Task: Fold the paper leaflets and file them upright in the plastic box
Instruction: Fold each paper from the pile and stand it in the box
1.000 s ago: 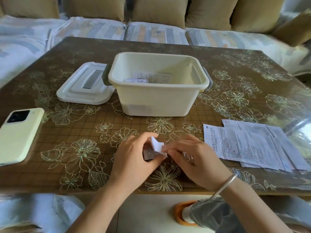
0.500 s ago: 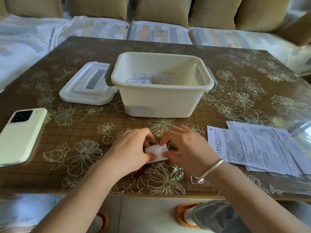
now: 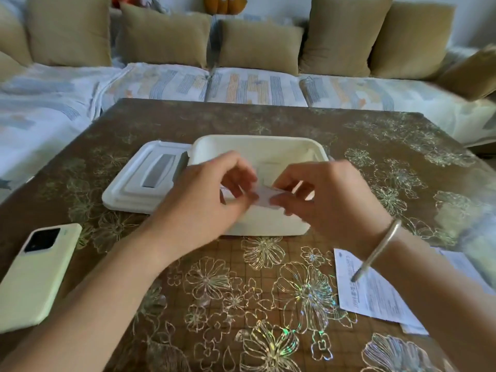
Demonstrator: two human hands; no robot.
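A small folded white leaflet [image 3: 264, 198] is held in the air over the near rim of the cream plastic box [image 3: 268, 143]. My left hand [image 3: 206, 197] pinches its left end and my right hand [image 3: 324, 194] pinches its right end. Both hands are blurred with motion. The box stands open in the middle of the table, and my hands hide most of its inside. Unfolded printed leaflets [image 3: 375, 294] lie flat at the right, partly under my right forearm.
The box's lid [image 3: 145, 181] lies flat just left of the box. A pale green phone [image 3: 35, 275] lies face down at the front left. The brown flowered table [image 3: 255, 304] runs to a sofa with cushions [image 3: 257, 84] behind.
Both hands have lifted the folded leaflet off the table and carried it forward to the box. The camera has tilted up, showing more of the sofa.
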